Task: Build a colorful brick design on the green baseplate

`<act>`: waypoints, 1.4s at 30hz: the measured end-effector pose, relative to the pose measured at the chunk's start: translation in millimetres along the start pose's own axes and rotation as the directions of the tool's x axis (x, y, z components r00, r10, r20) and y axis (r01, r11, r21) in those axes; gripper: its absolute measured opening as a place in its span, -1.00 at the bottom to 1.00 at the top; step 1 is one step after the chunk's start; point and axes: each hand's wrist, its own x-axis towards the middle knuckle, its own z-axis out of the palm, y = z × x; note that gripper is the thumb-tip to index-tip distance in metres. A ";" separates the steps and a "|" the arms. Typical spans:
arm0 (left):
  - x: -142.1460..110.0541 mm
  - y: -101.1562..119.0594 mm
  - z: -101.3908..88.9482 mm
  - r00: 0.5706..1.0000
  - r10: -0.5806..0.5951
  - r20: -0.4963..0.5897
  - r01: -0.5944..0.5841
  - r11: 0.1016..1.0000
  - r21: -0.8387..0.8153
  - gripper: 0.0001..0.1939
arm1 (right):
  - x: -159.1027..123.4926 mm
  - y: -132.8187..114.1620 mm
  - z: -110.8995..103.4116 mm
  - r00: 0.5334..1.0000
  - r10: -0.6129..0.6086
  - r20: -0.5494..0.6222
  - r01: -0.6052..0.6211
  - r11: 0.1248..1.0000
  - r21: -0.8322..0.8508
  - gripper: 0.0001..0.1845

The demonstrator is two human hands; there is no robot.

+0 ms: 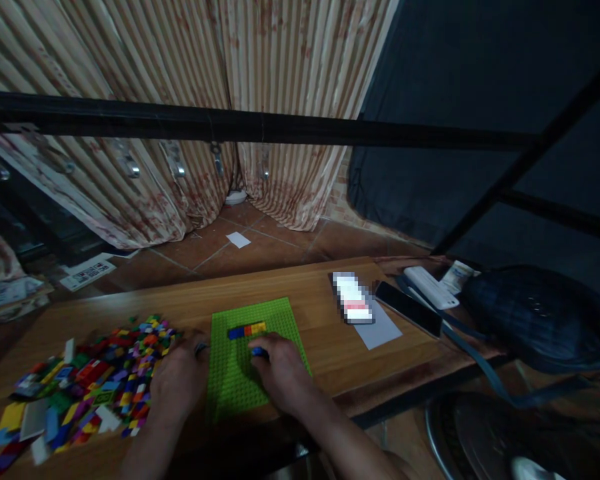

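Note:
A green studded baseplate (235, 387) lies on the wooden table. On its far half sits a short row of toy bricks (247, 330), blue, orange and yellow. My right hand (283, 367) is over the plate's right side, thumb and fingers closed on a small blue brick (259, 351). My left hand (180, 373) is curled between the brick pile and the plate's left edge. A small dark bit shows at its fingertips, too dim to name. Beside it spreads a heap of loose multicoloured bricks (97, 380).
Right of the plate lie a lit phone (353, 298), a white paper (380, 327) and a dark phone (409, 309). Beyond them are a white device (430, 287) and a dark quilted bag (540, 313) with a strap. A black bar (280, 127) crosses before the curtains.

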 end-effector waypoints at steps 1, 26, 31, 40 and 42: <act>-0.8 0.2 0.0 1.000 -0.008 -0.007 0.008 1.000 0.008 -0.69 | 1.3 0.0 -0.8 1.000 0.013 -0.014 -0.012 0.999 0.034 -0.70; -12.3 23.2 24.3 0.988 0.108 -0.108 -0.141 0.915 -0.379 -0.59 | 15.8 26.0 5.3 0.990 0.142 0.006 -0.141 0.973 0.182 -0.52; -14.1 26.0 27.5 0.989 0.116 -0.089 -0.140 0.927 -0.349 -0.60 | 15.9 19.3 3.9 0.996 0.080 -0.033 -0.080 0.996 -0.024 -0.59; -15.7 28.9 29.1 0.983 0.148 -0.109 -0.178 0.913 -0.366 -0.60 | 16.3 19.6 15.1 0.999 0.005 0.053 0.000 0.996 -0.085 -0.67; -15.6 28.5 28.8 0.983 0.147 -0.109 -0.178 0.909 -0.377 -0.60 | 16.1 19.2 18.1 0.997 -0.004 0.074 0.009 0.998 -0.070 -0.68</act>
